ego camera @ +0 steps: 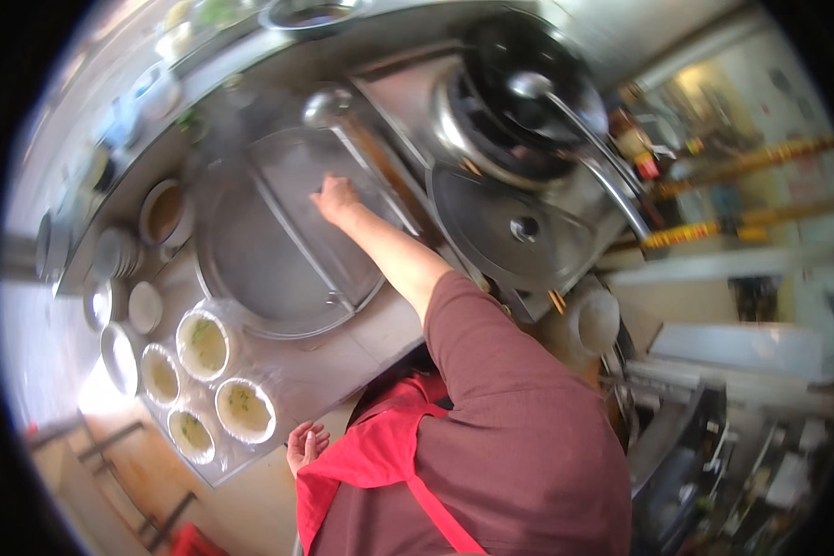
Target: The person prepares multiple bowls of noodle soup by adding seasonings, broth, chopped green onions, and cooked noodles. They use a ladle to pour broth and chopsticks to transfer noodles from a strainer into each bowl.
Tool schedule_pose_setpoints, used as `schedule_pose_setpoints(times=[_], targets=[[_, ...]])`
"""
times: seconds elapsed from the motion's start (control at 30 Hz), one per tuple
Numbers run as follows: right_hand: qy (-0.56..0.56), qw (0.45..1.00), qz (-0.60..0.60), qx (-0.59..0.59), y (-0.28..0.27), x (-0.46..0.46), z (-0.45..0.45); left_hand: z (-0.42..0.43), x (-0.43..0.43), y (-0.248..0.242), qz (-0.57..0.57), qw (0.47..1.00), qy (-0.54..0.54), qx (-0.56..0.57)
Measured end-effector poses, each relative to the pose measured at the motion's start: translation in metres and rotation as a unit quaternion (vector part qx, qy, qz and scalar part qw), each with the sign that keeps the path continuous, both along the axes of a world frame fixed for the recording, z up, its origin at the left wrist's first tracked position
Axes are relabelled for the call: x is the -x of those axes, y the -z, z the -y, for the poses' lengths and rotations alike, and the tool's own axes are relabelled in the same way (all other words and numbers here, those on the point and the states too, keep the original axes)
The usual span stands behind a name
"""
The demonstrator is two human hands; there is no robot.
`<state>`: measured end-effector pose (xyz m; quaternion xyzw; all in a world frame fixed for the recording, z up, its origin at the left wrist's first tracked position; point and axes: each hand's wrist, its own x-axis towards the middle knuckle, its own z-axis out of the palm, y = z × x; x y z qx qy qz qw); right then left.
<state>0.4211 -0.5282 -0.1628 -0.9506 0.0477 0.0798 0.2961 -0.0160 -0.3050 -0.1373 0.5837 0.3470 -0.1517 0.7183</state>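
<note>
My right arm reaches over a large round metal pot (pixel 264 250) set into the counter, with a straight bar across it. Above the pot's far half, over a grey metal half-lid (pixel 292 160), my right hand (pixel 336 199) has curled fingers. Blur hides whether they grip a handle there. My left hand (pixel 307 446) hangs loosely curled by the counter's front edge, with nothing seen in it. Left of it stand several bowls (pixel 245 410) of pale soup with chopped green herbs, wrapped in clear plastic film.
Right of the pot lie a long-handled ladle (pixel 326 108) and a round lid with a black knob (pixel 525 229). Behind that lid, a black wok (pixel 528 76) rests on a burner with another ladle (pixel 532 87) in it. Stacked dishes (pixel 116 252) and a bowl of brown liquid (pixel 165 212) stand left.
</note>
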Motion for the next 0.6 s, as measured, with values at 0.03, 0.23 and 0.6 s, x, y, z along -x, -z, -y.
schedule_pose_setpoints(times=[0.03,0.23,0.6], targets=[[0.015,1.000,0.027,0.001,-0.022,0.017,0.011,0.001,-0.015,-0.003,0.007,0.999,0.039,-0.007],[0.121,0.911,0.073,0.388,-0.076,0.129,0.219,0.056,-0.108,-0.025,0.101,0.966,0.238,-0.013],[-0.040,0.987,0.148,0.040,-0.073,0.157,0.378,0.309,-0.181,-0.065,0.417,0.640,0.580,-0.282]])
